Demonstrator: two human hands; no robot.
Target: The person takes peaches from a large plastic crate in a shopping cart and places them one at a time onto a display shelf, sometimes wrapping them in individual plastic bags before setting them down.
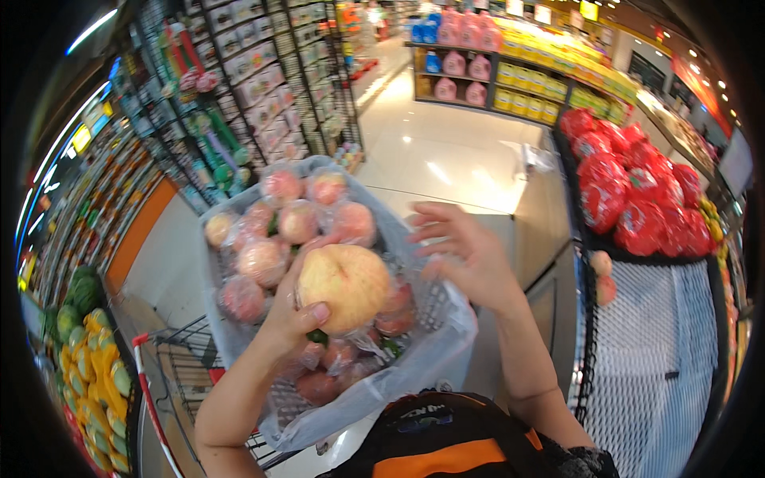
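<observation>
Count: one large pale-yellow peach [344, 288], in the left hand [288, 315], above the middle of the crate [382, 219]. Eight smaller wrapped peaches [298, 221] can be told apart in the far and left part of the crate. More fruit [339, 354] lies in the near and right part; film and the left arm obscure it, so its number cannot be stated with confidence. Two loose peaches [605, 290] sit at the left edge of the display stand [653, 319], to the right. Red packages [629, 179] are heaped at that stand's far end.

Markings: printing shows on the red packages, and a small emblem on the black garment [430, 426] with its orange band; the emblem is blurred.

Pose: left forearm rises from the near left, the hand curled round the peach's left side, thumb in front, fingers behind. Right forearm comes from the near right; the right hand [466, 255] is open, fingers spread leftward near the crate's right rim, holding nothing.
</observation>
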